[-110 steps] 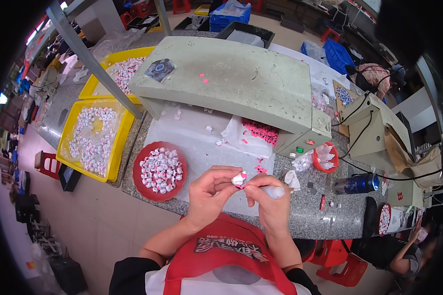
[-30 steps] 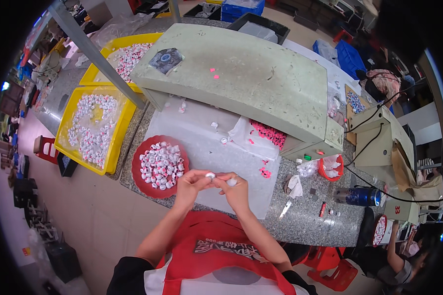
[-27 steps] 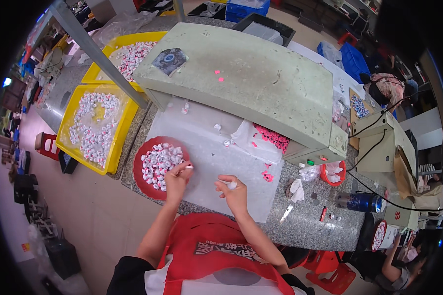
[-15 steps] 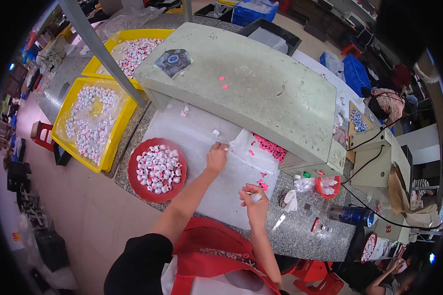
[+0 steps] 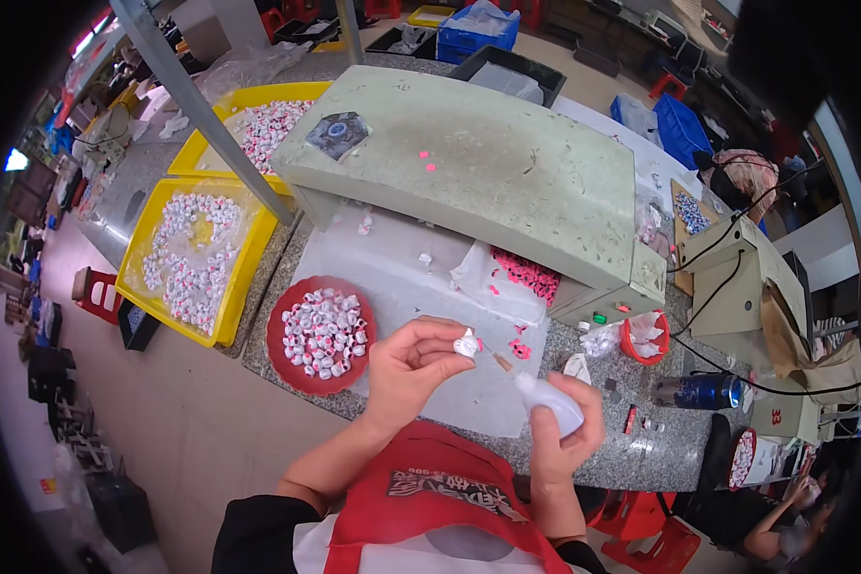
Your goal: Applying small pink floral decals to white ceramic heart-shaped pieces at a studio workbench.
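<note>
Between thumb and fingertips, my left hand point(image 5: 407, 373) pinches a small white figurine piece point(image 5: 466, 343) with a touch of pink by it. My right hand point(image 5: 566, 440) is wrapped round a translucent white squeeze bottle point(image 5: 553, 404). The bottle tilts left, its thin nozzle point(image 5: 502, 363) pointing at the piece; whether they touch is too fine to tell. Below both hands lies a white sheet point(image 5: 407, 297). To the left, a red scalloped dish point(image 5: 279, 367) holds many white-and-pink pieces point(image 5: 323, 335). Small pink parts point(image 5: 526, 275) lie heaped under the shelf's right end, with a few nearer me.
A pale green metal shelf point(image 5: 469, 143) stands over the sheet's far side. Yellow trays point(image 5: 236, 292) of similar pieces sit at the left, beside a slanting metal post point(image 5: 201, 107). Rightward are a red cup point(image 5: 631, 347), a blue-based jar point(image 5: 708, 391) and a black cable point(image 5: 770, 386).
My left hand has risen from the sheet toward me, bringing the white piece up. My right hand has shifted right and nearer, and the squeeze bottle now shows fully, tilted toward the piece.
</note>
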Demonstrator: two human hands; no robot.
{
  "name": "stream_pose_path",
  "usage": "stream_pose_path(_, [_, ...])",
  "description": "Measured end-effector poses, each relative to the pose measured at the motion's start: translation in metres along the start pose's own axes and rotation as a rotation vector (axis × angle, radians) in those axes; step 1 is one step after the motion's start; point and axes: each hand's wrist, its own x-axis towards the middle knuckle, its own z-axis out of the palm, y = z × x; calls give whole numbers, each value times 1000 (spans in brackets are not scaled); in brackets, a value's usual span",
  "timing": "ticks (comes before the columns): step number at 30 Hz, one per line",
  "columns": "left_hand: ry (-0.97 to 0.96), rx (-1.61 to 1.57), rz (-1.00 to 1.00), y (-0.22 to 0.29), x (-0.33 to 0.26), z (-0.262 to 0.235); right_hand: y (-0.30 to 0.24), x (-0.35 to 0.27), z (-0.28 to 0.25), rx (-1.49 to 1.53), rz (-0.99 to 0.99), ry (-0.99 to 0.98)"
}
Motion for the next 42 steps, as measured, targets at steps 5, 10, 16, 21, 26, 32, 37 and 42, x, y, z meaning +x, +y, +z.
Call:
stream_pose_path(5, [-24, -134, -9, 12, -9, 13, -12, -3, -7, -266, -505, -56])
stream_pose_path(10, [-75, -52, 87, 7, -8, 14, -19, 2, -6, -272, -564, -81])
stream_pose_path(16, [-79, -69, 84, 9, -8, 18, -14, 4, -7, -284, -547, -86])
stream_pose_path(21, [-81, -49, 93, 7, -6, 16, -15, 7, -6, -255, -525, -102])
stream_pose_path(26, [-84, 5, 120, 7, -5, 14, -20, 12, -7, -279, -546, -165])
stream_pose_path(32, [-60, 28, 59, 10, -4, 16, -20, 14, -12, -282, -489, -163])
stream_pose_path(37, [-84, -108, -71, 9, 0, 11, -20, 15, -11, -286, -513, -141])
stream_pose_path(42, [-104, -193, -184, 10, 2, 9, -20, 14, -12, -288, -515, -141])
